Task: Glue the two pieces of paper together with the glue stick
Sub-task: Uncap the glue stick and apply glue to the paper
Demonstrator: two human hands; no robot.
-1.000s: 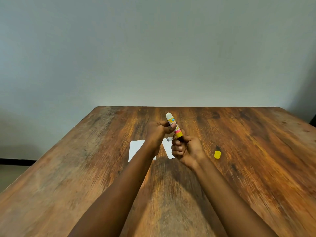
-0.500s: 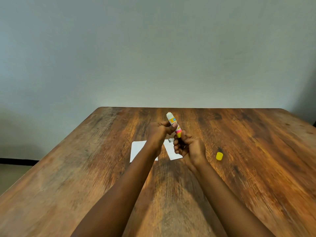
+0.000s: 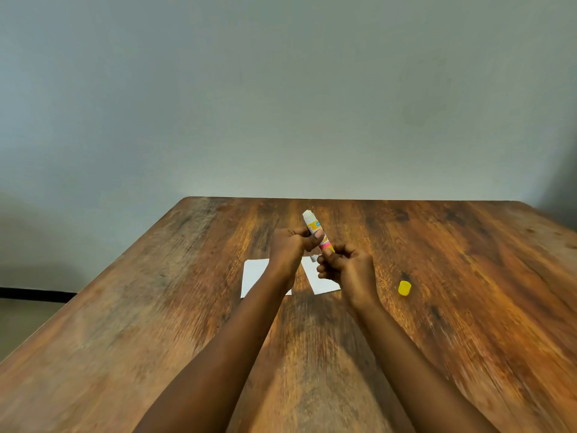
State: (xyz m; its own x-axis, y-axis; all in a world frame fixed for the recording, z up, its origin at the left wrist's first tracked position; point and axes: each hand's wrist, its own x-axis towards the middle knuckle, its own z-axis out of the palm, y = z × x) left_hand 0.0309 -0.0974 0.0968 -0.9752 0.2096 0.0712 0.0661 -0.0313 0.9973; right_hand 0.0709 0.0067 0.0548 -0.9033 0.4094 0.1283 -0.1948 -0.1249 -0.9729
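Fingers of the left grip [image 3: 292,245] wrap the middle of the glue stick [image 3: 313,225], holding it tilted with its uncapped white tip up. The right grip [image 3: 346,267] pinches the base, likely to twist glue out. Beneath both, the left paper [image 3: 254,276] and right paper [image 3: 326,284] lie side by side on the table [image 3: 468,251], not yet joined. The yellow cap [image 3: 404,288] sits apart at right, out of the way.
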